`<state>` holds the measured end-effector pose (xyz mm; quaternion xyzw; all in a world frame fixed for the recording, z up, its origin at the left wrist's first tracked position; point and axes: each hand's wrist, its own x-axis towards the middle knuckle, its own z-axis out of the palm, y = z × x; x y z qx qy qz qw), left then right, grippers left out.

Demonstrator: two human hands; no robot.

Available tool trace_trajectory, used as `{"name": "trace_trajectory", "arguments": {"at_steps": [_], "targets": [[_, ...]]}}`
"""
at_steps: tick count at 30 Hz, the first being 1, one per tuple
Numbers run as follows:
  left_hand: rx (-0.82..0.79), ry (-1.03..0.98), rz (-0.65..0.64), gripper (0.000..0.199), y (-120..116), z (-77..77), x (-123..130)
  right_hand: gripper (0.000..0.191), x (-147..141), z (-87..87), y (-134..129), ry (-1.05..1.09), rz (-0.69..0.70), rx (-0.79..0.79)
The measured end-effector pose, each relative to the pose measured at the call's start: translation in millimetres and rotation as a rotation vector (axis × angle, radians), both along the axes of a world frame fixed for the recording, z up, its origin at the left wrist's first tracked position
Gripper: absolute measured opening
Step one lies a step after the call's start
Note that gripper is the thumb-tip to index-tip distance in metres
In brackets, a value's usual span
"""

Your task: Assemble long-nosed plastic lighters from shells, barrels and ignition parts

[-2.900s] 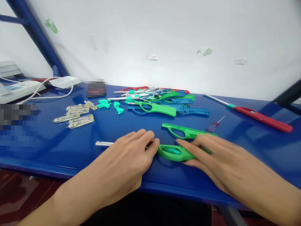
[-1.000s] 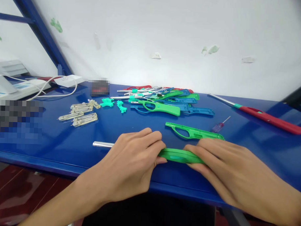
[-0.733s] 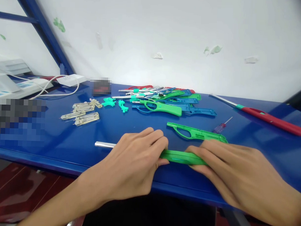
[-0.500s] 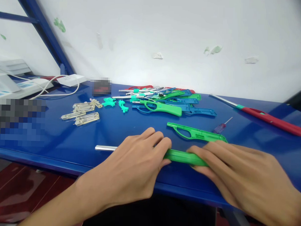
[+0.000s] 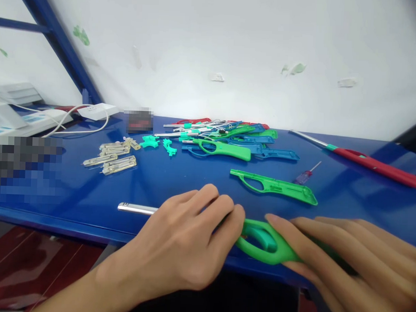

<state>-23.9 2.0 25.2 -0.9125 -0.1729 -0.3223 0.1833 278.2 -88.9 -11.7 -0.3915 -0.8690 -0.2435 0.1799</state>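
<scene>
Near the table's front edge, both hands hold a green long-nosed lighter [image 5: 283,249]. My left hand [image 5: 191,237] is wrapped round its front part, and the silver barrel [image 5: 136,208] sticks out to the left. My right hand [image 5: 354,261] grips the handle end, its fingers covering most of that part. Between the hands show the trigger loop and a teal trigger [image 5: 261,237] inside it. Just beyond lies an open green handle half [image 5: 278,188], with a small purple screwdriver [image 5: 304,176] behind it.
Clear fuel tanks [image 5: 114,157] and teal triggers [image 5: 150,141] lie at left. A pile of lighter shells [image 5: 228,147] and barrels sits at the back. A red lighter [image 5: 374,166] rests at right. White device with cable [image 5: 107,118] at far left.
The lighter has turned so its trigger loop now shows between my hands, and its barrel has shifted left. My right hand has moved right and lower, uncovering the loose handle half.
</scene>
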Motion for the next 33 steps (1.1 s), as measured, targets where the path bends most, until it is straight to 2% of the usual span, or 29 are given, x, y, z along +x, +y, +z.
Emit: {"name": "trace_trajectory", "arguments": {"at_steps": [4,10,16,21,28,33], "targets": [[-0.007,-0.016,-0.010,0.032,-0.9,-0.3,-0.3,0.054,-5.5,-0.8,-4.9,0.040,-0.019,-0.001],[-0.053,-0.032,-0.012,0.041,-2.3,3.2,1.5,0.055,-7.2,-3.9,-3.2,0.064,-0.047,-0.017],[-0.006,-0.039,-0.030,0.035,-1.3,0.7,1.2,0.044,-9.1,-1.6,-2.0,0.129,-0.047,-0.043],[-0.013,-0.033,-0.026,0.039,0.8,-0.1,1.8,0.040,-11.2,1.2,-1.0,0.101,-0.103,-0.095],[0.010,-0.012,0.013,0.045,0.7,1.3,0.8,0.036,-11.3,7.2,4.3,0.153,-0.002,-0.054],[0.020,-0.019,0.006,0.041,0.4,0.1,0.0,0.035,-16.8,6.9,10.7,0.209,-0.019,-0.094]]}}
